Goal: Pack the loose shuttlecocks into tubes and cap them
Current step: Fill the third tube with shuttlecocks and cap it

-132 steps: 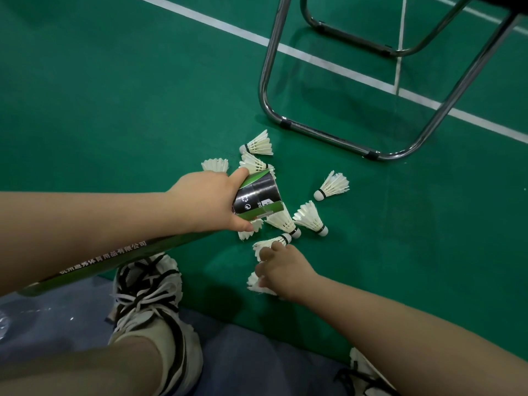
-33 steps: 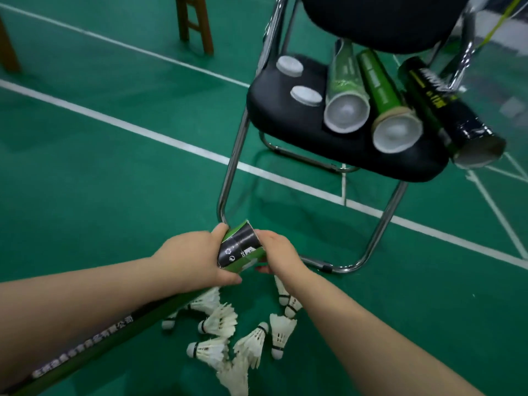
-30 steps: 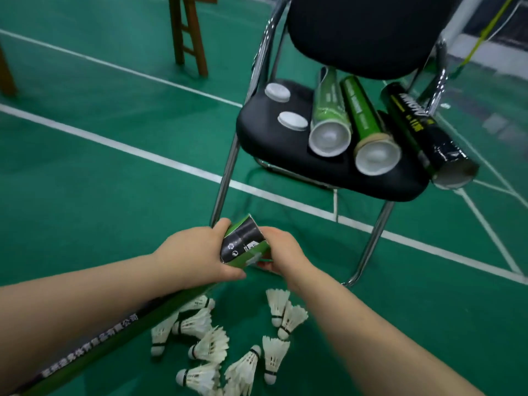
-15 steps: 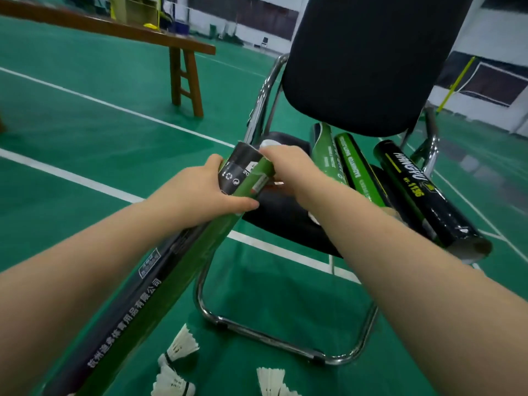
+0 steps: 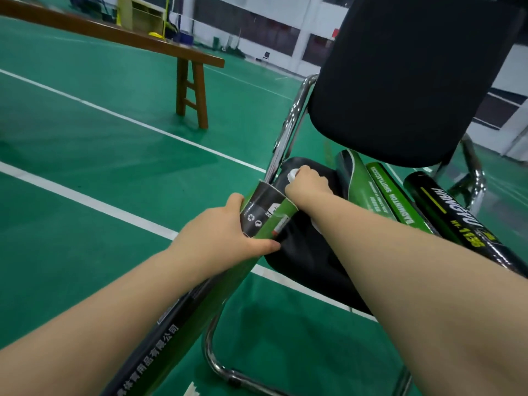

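My left hand point(image 5: 225, 230) grips a long green and black shuttlecock tube point(image 5: 200, 284) just below its open upper end, which points up at the chair seat. My right hand point(image 5: 308, 182) reaches over the seat, its fingers closed on a white cap point(image 5: 292, 175) lying there. A second white cap point(image 5: 315, 225) shows partly beside my right forearm. A bit of white feather point(image 5: 192, 390) from a loose shuttlecock peeks in at the bottom edge.
A black chair point(image 5: 391, 81) with a chrome frame stands in front of me. Three more tubes lie on its seat: two green ones point(image 5: 363, 184) point(image 5: 394, 198) and a black one point(image 5: 451, 212). A wooden bench point(image 5: 188, 81) stands far left on the green court floor.
My right hand has left the tube's mouth and reached onto the chair seat, closing on a white cap. The view has tilted up, away from the shuttlecocks on the floor.
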A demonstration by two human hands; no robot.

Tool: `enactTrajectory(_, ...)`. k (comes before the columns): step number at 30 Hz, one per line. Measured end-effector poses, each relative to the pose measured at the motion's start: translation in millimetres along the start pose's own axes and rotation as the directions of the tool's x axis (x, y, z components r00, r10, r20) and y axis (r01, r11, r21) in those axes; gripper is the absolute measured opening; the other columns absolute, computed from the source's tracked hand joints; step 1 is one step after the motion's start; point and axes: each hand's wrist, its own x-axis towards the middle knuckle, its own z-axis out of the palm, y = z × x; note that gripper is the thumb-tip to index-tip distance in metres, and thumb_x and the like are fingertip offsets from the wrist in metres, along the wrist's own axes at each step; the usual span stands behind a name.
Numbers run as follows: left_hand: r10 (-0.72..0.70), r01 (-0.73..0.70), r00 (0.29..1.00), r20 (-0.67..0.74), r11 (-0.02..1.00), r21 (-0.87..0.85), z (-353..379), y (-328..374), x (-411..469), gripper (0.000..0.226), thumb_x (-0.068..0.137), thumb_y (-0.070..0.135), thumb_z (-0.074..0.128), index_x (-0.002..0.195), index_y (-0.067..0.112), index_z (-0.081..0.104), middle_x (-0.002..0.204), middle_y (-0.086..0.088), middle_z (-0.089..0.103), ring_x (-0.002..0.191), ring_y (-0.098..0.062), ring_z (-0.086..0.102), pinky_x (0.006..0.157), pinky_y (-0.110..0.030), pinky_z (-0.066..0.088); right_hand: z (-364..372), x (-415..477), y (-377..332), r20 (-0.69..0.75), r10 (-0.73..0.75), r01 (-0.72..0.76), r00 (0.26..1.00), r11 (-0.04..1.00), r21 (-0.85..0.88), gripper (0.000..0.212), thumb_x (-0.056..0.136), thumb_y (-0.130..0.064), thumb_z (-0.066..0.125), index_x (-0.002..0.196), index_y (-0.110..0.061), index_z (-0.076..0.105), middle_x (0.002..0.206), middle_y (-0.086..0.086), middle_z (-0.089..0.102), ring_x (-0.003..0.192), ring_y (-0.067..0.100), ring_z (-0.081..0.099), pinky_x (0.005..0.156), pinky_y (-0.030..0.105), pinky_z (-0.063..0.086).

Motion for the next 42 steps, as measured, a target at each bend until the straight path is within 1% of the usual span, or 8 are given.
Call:
enactTrajectory(7, 0.005, -0.005, 1.0, 0.0, 1.0, 0.008, 1, -11, -1, 0.072, 0.064, 0.071, 0.062, 0.111, 0.025, 0.035, 0.077, 0.009, 0.053, 0.075, -0.018, 0.055, 0.063, -0.032, 0.045, 9, 3, -3, -0.148, -0.118, 0.08, 0.982, 0.967, -0.242, 0.037, 0.092, -0.013, 0.04, 0.129, -0.009, 0.039, 0.12, 0.016, 0.059, 0.11, 0.035, 0.054, 0.094, 0.04, 0.034)
enactTrajectory(13, -0.011, 0.011, 1.0, -0.012, 1.0, -0.001, 0, -20, -19, 0.071, 0.064, 0.072, 0.061, 0.11, 0.027, 0.032, 0.079, 0.011, 0.056, 0.073, -0.015, 0.057, 0.067, -0.033, 0.05, -12, -19, -11, -0.162, -0.461, 0.336, 0.873, 0.807, -0.485, 0.019, 0.092, -0.009, 0.044, 0.111, -0.005, 0.044, 0.091, 0.013, 0.061, 0.071, 0.031, 0.049, 0.055, 0.033, 0.027)
enactTrajectory(17, -0.026, 0.024, 0.999, -0.028, 0.998, -0.051, -1, -21, -41, 0.069, 0.064, 0.069, 0.063, 0.11, 0.027, 0.034, 0.078, 0.01, 0.058, 0.072, -0.013, 0.057, 0.068, -0.034, 0.051, -35, -62, -17, -0.309, -0.501, 0.489, 0.808, 0.864, -0.124, 0.031, 0.097, -0.022, 0.033, 0.116, -0.013, 0.055, 0.106, 0.009, 0.061, 0.085, 0.028, 0.053, 0.066, 0.031, 0.035)
enactTrajectory(20, -0.032, 0.027, 0.998, -0.053, 0.995, -0.091, -4, -17, -64, 0.067, 0.064, 0.068, 0.065, 0.108, 0.027, 0.036, 0.077, 0.009, 0.059, 0.074, -0.014, 0.058, 0.069, -0.034, 0.05, -44, -117, -18, -0.41, -0.446, 0.57, 0.795, 0.78, 0.257, 0.029, 0.099, -0.02, 0.034, 0.112, -0.015, 0.059, 0.106, 0.002, 0.062, 0.089, 0.017, 0.05, 0.067, 0.023, 0.034)
enactTrajectory(23, -0.018, 0.009, 0.997, -0.079, 0.993, -0.117, -9, -10, -91, 0.068, 0.063, 0.069, 0.065, 0.11, 0.028, 0.036, 0.078, 0.01, 0.059, 0.076, -0.015, 0.058, 0.07, -0.035, 0.051, -43, -162, -17, -0.346, -0.276, 0.437, 0.897, 0.68, 0.589, 0.024, 0.098, -0.023, 0.038, 0.101, -0.018, 0.061, 0.093, -0.005, 0.058, 0.087, 0.015, 0.05, 0.07, 0.025, 0.038)
enactTrajectory(27, 0.012, -0.033, 0.993, -0.115, 0.983, -0.178, -21, -7, -132, 0.069, 0.064, 0.065, 0.066, 0.115, 0.03, 0.035, 0.082, 0.013, 0.061, 0.078, -0.013, 0.059, 0.072, -0.036, 0.051, -42, -203, -16, -0.064, -0.089, 0.1, 0.994, 0.487, 0.868, 0.02, 0.095, -0.025, 0.045, 0.084, -0.023, 0.062, 0.087, -0.002, 0.058, 0.087, 0.019, 0.054, 0.076, 0.036, 0.047)
enactTrajectory(32, 0.021, -0.053, 0.99, -0.138, 0.971, -0.234, -29, -21, -193, 0.075, 0.062, 0.06, 0.071, 0.122, 0.038, 0.031, 0.095, 0.019, 0.057, 0.088, -0.01, 0.057, 0.077, -0.03, 0.048, -35, -258, -24, 0.065, -0.178, 0.029, 0.982, 0.482, 0.876, 0.019, 0.094, -0.024, 0.05, 0.079, -0.022, 0.063, 0.091, 0.003, 0.064, 0.081, 0.016, 0.055, 0.071, 0.03, 0.044)
enactTrajectory(42, -0.123, 0.055, 0.981, -0.152, 0.919, -0.39, 3, -82, -286, 0.078, 0.053, 0.054, 0.08, 0.107, 0.063, 0.024, 0.103, 0.03, 0.052, 0.099, -0.002, 0.054, 0.081, -0.015, 0.043, 18, -349, -48, 0.086, -0.304, 0.172, 0.949, 0.726, 0.666, 0.021, 0.089, -0.027, 0.053, 0.071, -0.024, 0.064, 0.073, -0.011, 0.063, 0.074, 0.008, 0.056, 0.063, 0.024, 0.042)
